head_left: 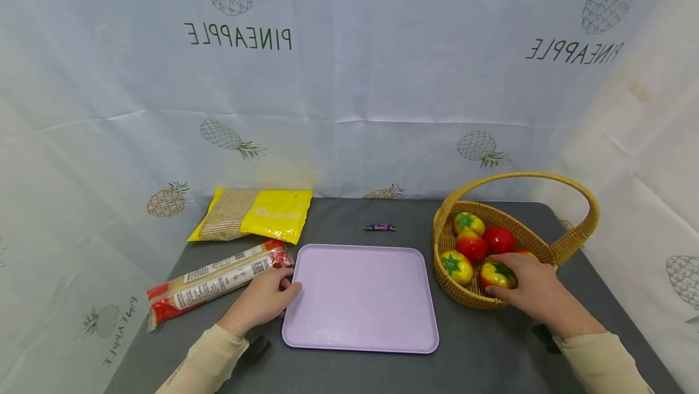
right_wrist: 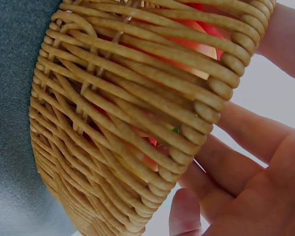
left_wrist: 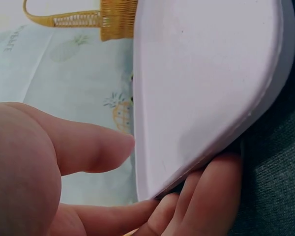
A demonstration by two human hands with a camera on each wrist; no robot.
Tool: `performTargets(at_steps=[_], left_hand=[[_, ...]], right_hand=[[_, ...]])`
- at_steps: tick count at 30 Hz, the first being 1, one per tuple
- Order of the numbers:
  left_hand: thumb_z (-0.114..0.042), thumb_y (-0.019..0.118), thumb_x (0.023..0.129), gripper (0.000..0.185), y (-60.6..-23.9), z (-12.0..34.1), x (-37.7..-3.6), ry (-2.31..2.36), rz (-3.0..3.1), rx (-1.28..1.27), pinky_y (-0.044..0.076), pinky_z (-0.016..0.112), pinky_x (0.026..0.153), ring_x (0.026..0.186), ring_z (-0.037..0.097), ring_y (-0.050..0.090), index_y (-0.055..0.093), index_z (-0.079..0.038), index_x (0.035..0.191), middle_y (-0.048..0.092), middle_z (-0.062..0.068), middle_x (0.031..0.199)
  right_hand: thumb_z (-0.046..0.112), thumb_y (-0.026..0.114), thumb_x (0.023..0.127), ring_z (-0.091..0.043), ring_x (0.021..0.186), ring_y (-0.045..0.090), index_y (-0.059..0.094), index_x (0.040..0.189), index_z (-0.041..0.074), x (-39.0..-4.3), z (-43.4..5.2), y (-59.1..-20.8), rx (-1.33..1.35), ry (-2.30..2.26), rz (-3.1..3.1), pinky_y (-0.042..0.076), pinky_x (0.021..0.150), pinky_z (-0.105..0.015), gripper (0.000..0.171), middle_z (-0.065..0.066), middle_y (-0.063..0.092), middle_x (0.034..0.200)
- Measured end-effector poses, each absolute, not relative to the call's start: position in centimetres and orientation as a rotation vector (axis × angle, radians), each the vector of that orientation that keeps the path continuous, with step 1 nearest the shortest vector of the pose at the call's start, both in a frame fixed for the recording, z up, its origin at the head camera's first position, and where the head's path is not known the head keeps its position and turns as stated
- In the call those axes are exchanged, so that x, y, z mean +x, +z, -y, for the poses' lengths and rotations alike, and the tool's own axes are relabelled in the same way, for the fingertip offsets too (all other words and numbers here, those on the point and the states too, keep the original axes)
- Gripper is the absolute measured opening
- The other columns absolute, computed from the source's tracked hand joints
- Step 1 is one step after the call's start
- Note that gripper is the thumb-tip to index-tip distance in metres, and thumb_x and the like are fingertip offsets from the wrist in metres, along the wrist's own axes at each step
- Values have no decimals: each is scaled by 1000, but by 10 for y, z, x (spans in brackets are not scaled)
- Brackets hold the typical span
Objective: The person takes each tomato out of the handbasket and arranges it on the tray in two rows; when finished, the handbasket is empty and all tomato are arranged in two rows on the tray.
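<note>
Head view: right hand point(head_left: 532, 278) was in the wicker basket point(head_left: 469, 298), thumb and fingers around a red-yellow fruit point(head_left: 498, 275), while the left hand point(head_left: 264, 298) held the left edge of the lilac tray point(head_left: 360, 297) on the surface point(head_left: 327, 376). Left wrist cam: fingers under the tray's rim, thumb above, couldn't tell if it pressed. Right wrist cam: mostly weave, fruit grip hidden. Looked like the grasping step to me; next move probably called for lifting clear of the basket.
</note>
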State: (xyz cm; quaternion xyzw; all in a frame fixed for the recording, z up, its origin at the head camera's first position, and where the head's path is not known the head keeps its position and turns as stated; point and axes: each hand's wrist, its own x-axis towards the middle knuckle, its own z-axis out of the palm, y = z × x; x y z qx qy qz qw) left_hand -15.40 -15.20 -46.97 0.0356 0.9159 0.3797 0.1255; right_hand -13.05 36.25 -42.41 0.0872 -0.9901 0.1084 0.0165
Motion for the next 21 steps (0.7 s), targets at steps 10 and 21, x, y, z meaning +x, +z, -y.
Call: performTargets(at_steps=[10, 21], left_hand=[[-18, 62, 98, 48, -470, 156, -155, 1054, -2617, 142, 56, 28, 53, 59, 15, 62, 52, -3, 143, 61, 6, 95], [-11, 59, 98, 46, -470, 155, -158, 1035, -2626, 184, 56, 27, 51, 57, 15, 61, 51, -1, 143, 62, 7, 93]], right_hand=[[36, 86, 76, -38, 105, 64, 69, 120, 6, -136, -360, -424, 329, 361, 3100, 48, 89, -68, 56, -14, 71, 116], [38, 84, 79, -41, 110, 62, 68, 122, 7, -133, -353, -418, 300, 429, 3073, 51, 92, -62, 56, -17, 69, 121]])
